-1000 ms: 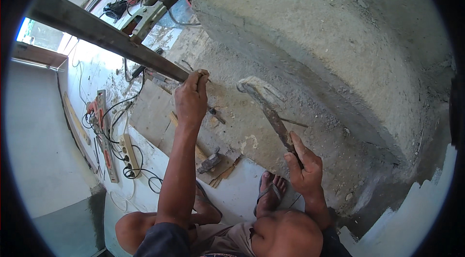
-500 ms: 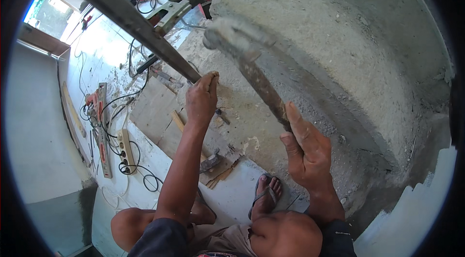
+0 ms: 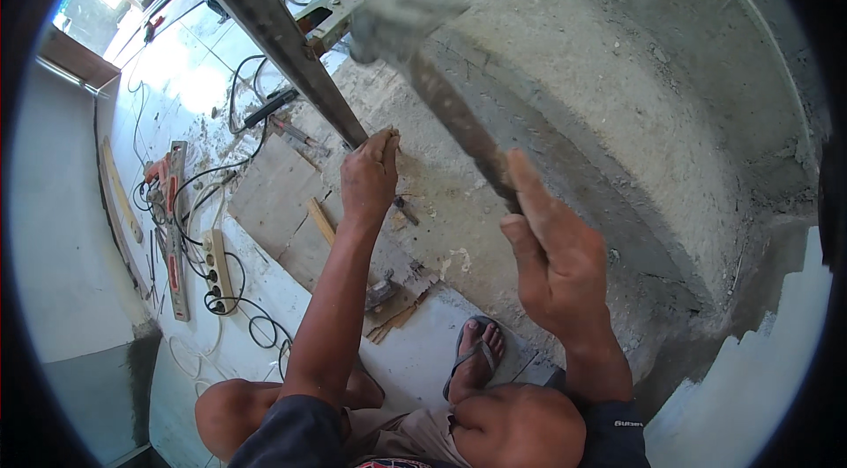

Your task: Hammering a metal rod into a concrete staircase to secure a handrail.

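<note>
My right hand point(image 3: 565, 265) is closed round the dark, worn handle of a hammer point(image 3: 459, 119). Its head, blurred by motion, is up and to the left, close to the metal tube. A long grey metal tube point(image 3: 273, 31) slants down from the top edge, and my left hand point(image 3: 369, 181) is closed at its lower end. The fingers hide where the tube stops. A metal clamp tool point(image 3: 340, 18) with dark handles sits against the tube, partly behind the hammer head.
A rough concrete step point(image 3: 565, 71) curves along the right. Left of my arm lie a power strip point(image 3: 216, 265), a spirit level point(image 3: 173, 239) and tangled cables. Beneath my left arm are a board point(image 3: 278, 190) and a small hammer-like block point(image 3: 381, 293). My sandalled foot point(image 3: 474, 358) is near the concrete.
The hammer has swung, its head now higher and farther left, nearer the clamp tool. My left hand stays at the tube's lower end. The view has shifted slightly.
</note>
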Tool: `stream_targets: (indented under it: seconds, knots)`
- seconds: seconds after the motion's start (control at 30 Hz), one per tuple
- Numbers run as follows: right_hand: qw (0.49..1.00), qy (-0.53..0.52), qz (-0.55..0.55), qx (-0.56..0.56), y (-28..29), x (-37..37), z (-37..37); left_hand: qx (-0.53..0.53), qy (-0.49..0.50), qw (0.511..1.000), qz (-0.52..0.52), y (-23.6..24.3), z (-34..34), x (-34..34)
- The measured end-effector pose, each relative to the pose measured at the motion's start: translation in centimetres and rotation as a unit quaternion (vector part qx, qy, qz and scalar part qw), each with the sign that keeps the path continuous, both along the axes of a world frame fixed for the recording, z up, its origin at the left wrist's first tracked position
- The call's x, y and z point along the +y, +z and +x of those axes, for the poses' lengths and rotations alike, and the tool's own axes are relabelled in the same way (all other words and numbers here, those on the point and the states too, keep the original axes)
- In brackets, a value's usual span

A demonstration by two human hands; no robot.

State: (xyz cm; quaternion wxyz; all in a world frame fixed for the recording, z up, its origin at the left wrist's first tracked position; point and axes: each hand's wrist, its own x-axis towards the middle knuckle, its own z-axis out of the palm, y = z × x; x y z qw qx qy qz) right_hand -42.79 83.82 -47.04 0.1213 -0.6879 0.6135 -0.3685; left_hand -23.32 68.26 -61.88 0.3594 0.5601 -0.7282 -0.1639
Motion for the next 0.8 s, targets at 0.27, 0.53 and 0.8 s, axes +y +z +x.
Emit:
stream_targets:
  seconds: [0.27, 0.53, 0.8]
  knots:
    - [0.995, 0.004, -0.055, -0.087, -1.6, 0.4, 0.8, 0.095, 0.015, 0.994, 0.046, 0.5, 0.1, 0.1]
    - [0.997, -0.034, 0.004, -0.075, -3.8, 1.5, 0.0, 0.048, -0.042, 0.998, -0.011, -0.4, -0.1, -0.7]
    - [0.996, -0.02, -0.006, -0.085, -2.8, 1.8, -0.4, -0.012, -0.085, 0.996, -0.005, -1.5, -0.5, 2.6]
